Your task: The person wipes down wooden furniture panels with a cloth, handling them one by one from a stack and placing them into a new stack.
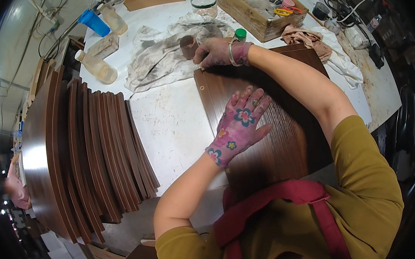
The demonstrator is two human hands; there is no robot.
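A dark brown wood-grain board (272,146) lies on the white table in front of me. My left hand (240,122), in a pink flowered glove, rests flat on it near the left edge, fingers spread. At the board's far left corner is my right hand (223,52), in a stained glove with a metal bangle at the wrist. Its fingers curl down, and what they grip, if anything, is hidden. A small rounded brown piece (189,47) shows right beside those fingertips, over a stained white rag (155,55). Behind that wrist stands a green-capped container (240,34).
Several brown boards (85,153) stand on edge in a row at left. Along the back are a plastic bottle (96,66), a blue cup (94,23), a glass jar (204,5) and a cardboard box (270,24) holding scissors (283,11). A brownish cloth (307,40) lies at right.
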